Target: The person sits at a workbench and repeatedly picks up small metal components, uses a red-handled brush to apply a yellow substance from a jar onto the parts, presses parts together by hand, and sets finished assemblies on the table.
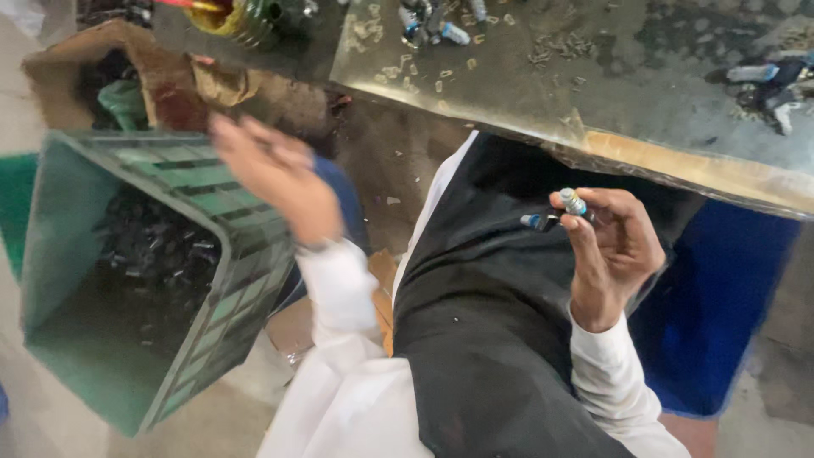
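Small blue-and-silver parts (574, 203) sit pinched in the fingertips of the right hand (612, 250), which is raised in front of the person's dark apron (492, 322) with its fingers curled closed around them. One part stands up above the thumb with a pale blue tip; a second, darker piece (539, 221) juts out to the left of the fingers. What exactly these parts are is too small to tell.

Well apart from it, the left hand (275, 178) hangs blurred above the near corner of a green plastic crate (212, 339). Its fingers look loosely spread and nothing shows in its grasp, though the blur makes this uncertain. Below and to the left of this hand, the crate holds a heap of small dark pieces (157, 246).

Above both hands runs the edge of a worn metal table (644, 161), scattered with small scraps. More blue-and-silver parts lie on it beyond the right hand, one cluster (432, 21) near the top and another (772, 85) at the far right. A torn cardboard box (93, 68) stands beyond the left hand, behind the crate. A blue container (721, 314) stands just to the right of the right wrist.
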`<state>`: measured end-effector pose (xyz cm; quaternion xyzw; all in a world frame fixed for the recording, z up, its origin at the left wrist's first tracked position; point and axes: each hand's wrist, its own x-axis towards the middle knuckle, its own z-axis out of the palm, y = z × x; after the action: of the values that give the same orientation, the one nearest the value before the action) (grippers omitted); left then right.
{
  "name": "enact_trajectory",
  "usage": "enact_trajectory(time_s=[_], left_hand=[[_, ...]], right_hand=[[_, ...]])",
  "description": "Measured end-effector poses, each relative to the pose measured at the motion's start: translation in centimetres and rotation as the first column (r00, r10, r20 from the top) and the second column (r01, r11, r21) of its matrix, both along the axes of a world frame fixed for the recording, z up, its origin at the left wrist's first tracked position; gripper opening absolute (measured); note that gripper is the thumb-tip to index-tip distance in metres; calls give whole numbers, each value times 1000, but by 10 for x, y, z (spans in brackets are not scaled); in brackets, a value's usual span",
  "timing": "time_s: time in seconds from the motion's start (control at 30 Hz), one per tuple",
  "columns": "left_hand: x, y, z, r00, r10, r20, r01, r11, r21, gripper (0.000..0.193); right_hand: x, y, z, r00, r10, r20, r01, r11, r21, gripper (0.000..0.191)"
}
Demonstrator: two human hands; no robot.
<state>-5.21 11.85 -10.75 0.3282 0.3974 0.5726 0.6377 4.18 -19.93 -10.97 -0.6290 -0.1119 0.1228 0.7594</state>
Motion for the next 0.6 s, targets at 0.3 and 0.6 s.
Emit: enact_trajectory(time_s=[0.3, 0.6], left_hand=[[49, -154, -13, 165, -886, -432, 985, 167, 34, 47], [62, -193, -49, 111, -972, -208, 992, 97, 78, 43]], right_hand=[[5, 4, -3, 988, -17, -151, 69, 936, 346, 27], [6, -8, -19, 965, -145, -218, 235, 845, 480, 28]])
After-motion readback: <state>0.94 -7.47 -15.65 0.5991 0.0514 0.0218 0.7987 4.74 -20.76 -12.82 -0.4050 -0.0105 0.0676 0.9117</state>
